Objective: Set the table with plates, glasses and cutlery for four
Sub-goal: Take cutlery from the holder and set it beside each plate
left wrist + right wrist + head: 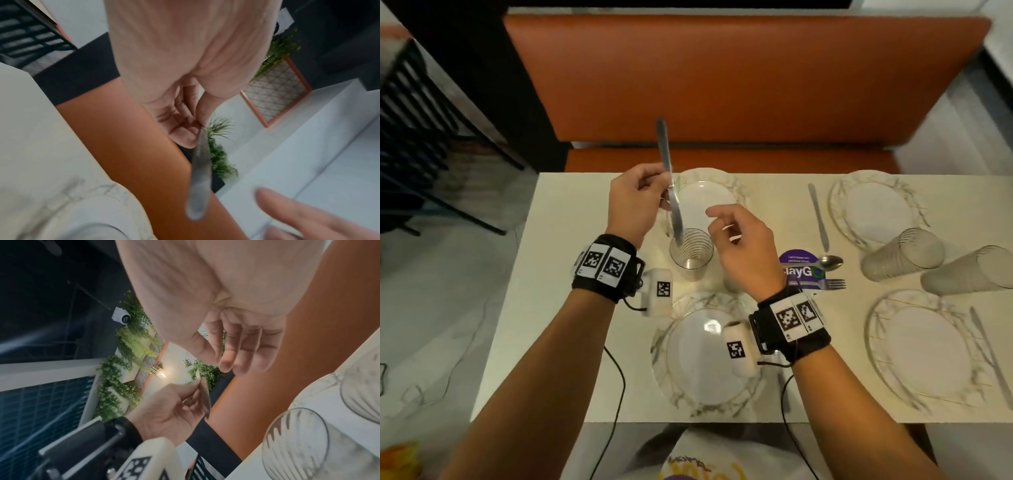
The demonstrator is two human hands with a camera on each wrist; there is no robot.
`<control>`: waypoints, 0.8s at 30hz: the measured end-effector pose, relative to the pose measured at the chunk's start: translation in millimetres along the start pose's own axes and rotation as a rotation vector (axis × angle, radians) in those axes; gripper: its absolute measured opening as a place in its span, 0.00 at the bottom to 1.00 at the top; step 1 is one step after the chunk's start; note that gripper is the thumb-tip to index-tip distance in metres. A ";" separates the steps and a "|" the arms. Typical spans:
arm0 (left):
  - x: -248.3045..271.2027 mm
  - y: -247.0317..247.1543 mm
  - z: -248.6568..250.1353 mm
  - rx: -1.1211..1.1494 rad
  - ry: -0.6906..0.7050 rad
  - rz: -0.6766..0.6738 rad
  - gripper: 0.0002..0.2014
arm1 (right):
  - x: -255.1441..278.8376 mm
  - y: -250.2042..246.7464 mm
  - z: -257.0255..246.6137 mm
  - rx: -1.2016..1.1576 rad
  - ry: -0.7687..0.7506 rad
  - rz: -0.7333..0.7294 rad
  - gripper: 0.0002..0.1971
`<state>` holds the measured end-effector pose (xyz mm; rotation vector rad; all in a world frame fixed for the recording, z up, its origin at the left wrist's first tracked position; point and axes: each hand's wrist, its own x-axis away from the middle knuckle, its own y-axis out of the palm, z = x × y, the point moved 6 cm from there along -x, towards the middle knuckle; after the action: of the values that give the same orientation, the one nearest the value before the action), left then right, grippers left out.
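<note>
Fingers of the left hand (635, 198) pinch a knife (669, 181) above the upright glass (691, 253). Right hand (743, 246) hovers beside it, fingers loosely curled, holding nothing.

Left hand (635, 202) raised, grip pinched closed, right hand (743, 246) beside it, fingers loosely curled, holding nothing

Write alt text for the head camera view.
A person's left hand holds a table knife upright above a ribbed glass, while the right hand hovers open beside it. The cream table carries four marbled plates, two overturned glasses, more knives, a spoon and a fork.
</note>
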<state>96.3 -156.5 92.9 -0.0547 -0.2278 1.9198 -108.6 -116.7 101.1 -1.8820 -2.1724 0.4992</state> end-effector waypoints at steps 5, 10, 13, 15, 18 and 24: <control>-40.0 -36.2 -85.1 -0.157 -0.204 0.009 0.08 | 6.8 1.3 17.4 0.070 0.034 0.051 0.10; -65.2 -36.7 -172.4 -0.288 -0.393 -0.035 0.09 | 3.8 -18.4 36.1 0.125 0.089 0.128 0.10; -79.9 -31.7 -203.3 -0.392 -0.398 -0.061 0.09 | -1.5 -25.7 45.7 0.163 0.113 0.153 0.09; -89.0 -29.3 -220.2 -0.444 -0.418 -0.076 0.07 | -5.8 -29.4 51.5 0.181 0.130 0.169 0.09; -102.6 -28.0 -235.1 -0.473 -0.433 -0.057 0.10 | -12.6 -34.4 58.7 0.208 0.152 0.194 0.09; -112.3 -21.3 -219.3 -0.436 -0.441 -0.053 0.08 | -29.3 -37.5 63.9 0.215 0.167 0.214 0.10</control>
<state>188.2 -225.1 -126.2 0.0849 -0.9317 1.7795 -162.8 -156.9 58.8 -1.9675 -1.7490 0.5670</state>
